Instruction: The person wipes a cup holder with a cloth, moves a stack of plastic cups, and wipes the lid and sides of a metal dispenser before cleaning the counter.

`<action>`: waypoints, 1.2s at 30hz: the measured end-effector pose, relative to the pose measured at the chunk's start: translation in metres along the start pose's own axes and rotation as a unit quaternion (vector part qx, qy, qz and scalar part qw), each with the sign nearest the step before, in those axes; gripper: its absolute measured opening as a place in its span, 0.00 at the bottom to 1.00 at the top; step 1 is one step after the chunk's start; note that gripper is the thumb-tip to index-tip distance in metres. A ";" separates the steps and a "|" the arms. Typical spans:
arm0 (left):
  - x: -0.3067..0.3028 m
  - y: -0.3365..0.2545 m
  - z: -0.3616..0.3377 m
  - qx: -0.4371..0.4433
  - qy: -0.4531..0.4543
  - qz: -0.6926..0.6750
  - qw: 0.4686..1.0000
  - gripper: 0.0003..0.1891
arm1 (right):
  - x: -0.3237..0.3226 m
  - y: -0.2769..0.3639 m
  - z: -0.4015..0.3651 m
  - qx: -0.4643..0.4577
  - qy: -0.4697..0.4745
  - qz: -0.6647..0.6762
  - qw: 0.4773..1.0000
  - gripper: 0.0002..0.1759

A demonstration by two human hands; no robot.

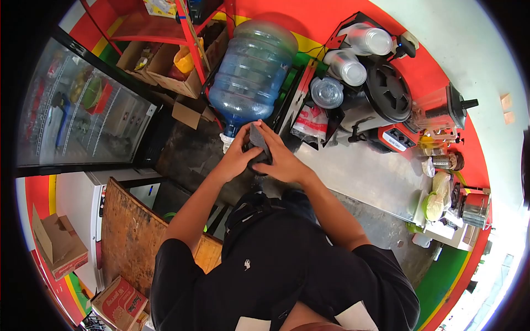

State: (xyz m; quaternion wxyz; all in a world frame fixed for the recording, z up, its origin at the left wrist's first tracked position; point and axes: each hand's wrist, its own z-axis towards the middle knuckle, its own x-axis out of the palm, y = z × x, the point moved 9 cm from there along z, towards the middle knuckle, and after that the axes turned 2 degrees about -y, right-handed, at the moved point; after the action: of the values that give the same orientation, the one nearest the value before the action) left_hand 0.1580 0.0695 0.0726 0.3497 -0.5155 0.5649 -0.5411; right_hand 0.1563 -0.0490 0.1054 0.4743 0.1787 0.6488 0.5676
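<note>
Both of my hands meet in front of my body around a dark grey cloth-like item point(258, 138). My left hand point(238, 156) has its fingers and thumb pressed on the item's left side. On the other side, my right hand point(281, 160) grips the same item, fingertips near its top. Just beyond the hands is a large blue water bottle point(245, 77), tilted with its neck down. A white tap or fitting point(226, 141) shows below the neck, left of my fingers. The item's exact shape is partly hidden by my hands.
A steel counter point(353, 176) on the right bears a large lidded container point(386, 91), plastic cups point(348, 67) and a blender point(436, 110). A glass-door fridge point(77, 110) stands left. Below it is a wooden table point(127, 231). Cardboard boxes point(176, 66) sit under a red shelf point(149, 27).
</note>
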 end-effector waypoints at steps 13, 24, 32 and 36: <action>0.032 -0.105 0.017 0.098 0.175 0.051 0.978 0.37 | -0.062 -0.001 -0.021 0.122 -0.025 0.258 0.958 0.40; -0.043 -0.065 0.037 0.004 -0.039 0.258 0.965 0.14 | -0.148 0.004 -0.081 0.039 -0.356 0.354 0.864 0.13; -0.051 -0.096 0.031 0.078 0.017 -0.289 0.954 0.13 | -0.189 0.061 -0.087 -0.121 -0.352 0.382 0.846 0.16; -0.080 -0.084 0.043 0.094 -0.039 -0.224 0.969 0.14 | -0.192 0.092 -0.064 -0.148 -0.276 0.468 0.826 0.16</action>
State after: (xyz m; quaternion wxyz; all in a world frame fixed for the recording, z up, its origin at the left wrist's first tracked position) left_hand 0.2338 0.1459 0.1335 0.2883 -0.6147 0.3679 -0.6354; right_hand 0.1693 -0.2059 0.2619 0.3315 0.5380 0.2376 0.7377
